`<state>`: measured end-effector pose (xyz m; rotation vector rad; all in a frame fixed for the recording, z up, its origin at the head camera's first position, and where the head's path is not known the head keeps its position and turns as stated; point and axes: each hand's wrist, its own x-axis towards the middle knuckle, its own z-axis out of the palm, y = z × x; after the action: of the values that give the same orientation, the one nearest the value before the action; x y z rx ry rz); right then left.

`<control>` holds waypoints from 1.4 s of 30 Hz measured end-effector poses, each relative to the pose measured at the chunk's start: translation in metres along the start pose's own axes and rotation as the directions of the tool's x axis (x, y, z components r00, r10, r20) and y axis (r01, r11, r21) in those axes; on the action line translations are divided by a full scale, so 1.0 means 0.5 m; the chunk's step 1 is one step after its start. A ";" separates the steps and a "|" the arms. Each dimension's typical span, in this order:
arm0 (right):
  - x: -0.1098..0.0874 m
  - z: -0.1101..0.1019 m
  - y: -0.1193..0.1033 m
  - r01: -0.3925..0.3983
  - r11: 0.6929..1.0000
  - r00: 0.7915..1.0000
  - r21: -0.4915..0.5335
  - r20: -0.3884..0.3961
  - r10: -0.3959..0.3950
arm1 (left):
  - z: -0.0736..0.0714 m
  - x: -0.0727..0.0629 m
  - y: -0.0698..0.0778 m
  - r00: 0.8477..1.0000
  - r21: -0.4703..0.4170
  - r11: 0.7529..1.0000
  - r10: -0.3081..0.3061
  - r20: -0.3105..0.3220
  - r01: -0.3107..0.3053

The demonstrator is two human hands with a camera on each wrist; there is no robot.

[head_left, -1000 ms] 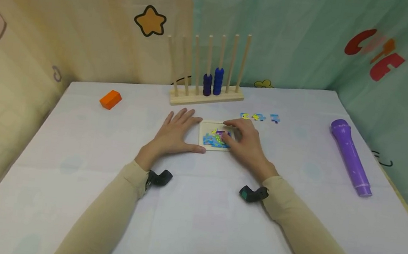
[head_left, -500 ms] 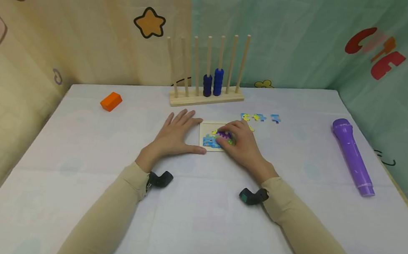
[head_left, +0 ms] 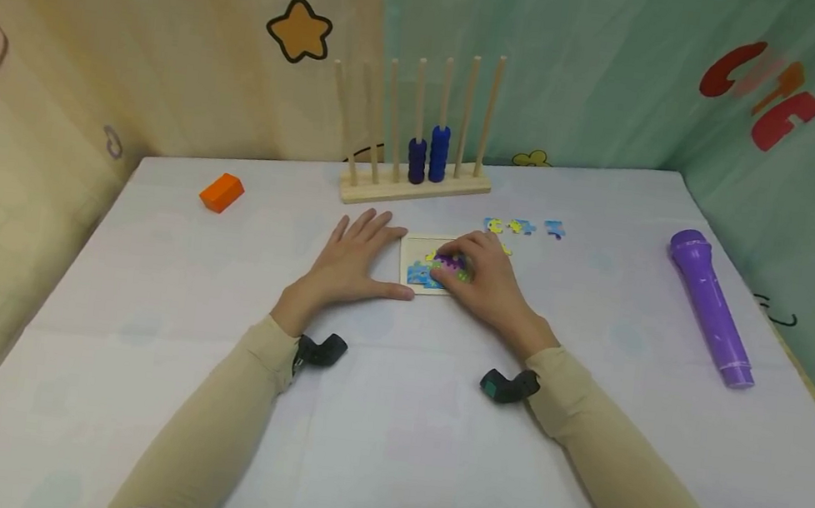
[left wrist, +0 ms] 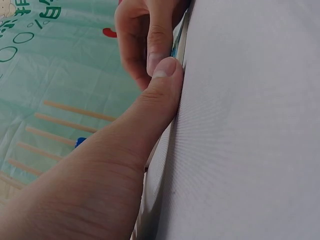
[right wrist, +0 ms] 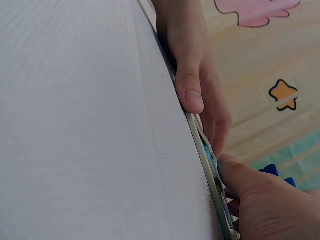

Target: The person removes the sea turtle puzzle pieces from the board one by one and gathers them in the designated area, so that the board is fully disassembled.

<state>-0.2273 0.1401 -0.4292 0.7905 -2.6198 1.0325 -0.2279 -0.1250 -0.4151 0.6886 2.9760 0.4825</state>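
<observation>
A small jigsaw puzzle in a shallow pale frame [head_left: 419, 244] lies on the white table. Joined blue pieces [head_left: 418, 275] fill its lower left. My left hand [head_left: 348, 262] rests with spread fingers at the frame's left side, thumb along the near edge and index finger by the far corner. Over the frame's right part, my right hand [head_left: 492, 287] curls thumb and index finger about a purple and pink puzzle piece [head_left: 449, 264]. In the right wrist view the right thumb [right wrist: 237, 175] presses low over the pieces. The right hand hides the frame's right side.
Loose puzzle pieces [head_left: 521, 227] lie beyond the right hand, one partly behind it. A wooden rack of pegs [head_left: 414, 194] with blue and purple beads stands at the back. An orange block [head_left: 221, 193] lies back left, a purple microphone-shaped toy [head_left: 711, 309] far right.
My right hand's thumb and index finger have shifted left across the puzzle, and a yellow piece now shows behind that hand. The left hand stays at the frame. The head view tilts slightly.
</observation>
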 end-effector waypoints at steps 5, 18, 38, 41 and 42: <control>0.012 -0.007 -0.003 -0.037 0.999 0.999 0.013 0.025 0.037 | -0.008 0.008 0.001 1.000 0.006 1.000 -0.001 -0.004 0.001; 0.004 -0.005 -0.005 -0.074 0.986 0.997 0.152 -0.003 0.075 | 0.000 0.002 0.001 0.999 -0.007 1.000 -0.021 0.037 0.021; 0.044 0.001 -0.011 0.061 0.998 0.992 0.018 0.109 -0.062 | -0.012 0.023 -0.017 1.000 -0.003 1.000 0.009 0.016 -0.009; 0.043 -0.002 -0.018 0.030 0.999 0.988 0.027 0.154 -0.034 | -0.008 0.022 -0.017 1.000 -0.010 1.000 0.009 0.020 -0.009; 0.041 -0.003 -0.020 0.019 0.999 0.986 0.033 0.168 -0.024 | -0.006 0.021 -0.016 1.000 -0.017 1.000 0.011 0.023 -0.010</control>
<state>-0.2389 0.1268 -0.4146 0.9498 -2.7337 1.0456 -0.2410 -0.1281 -0.4146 0.7035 2.9445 0.4967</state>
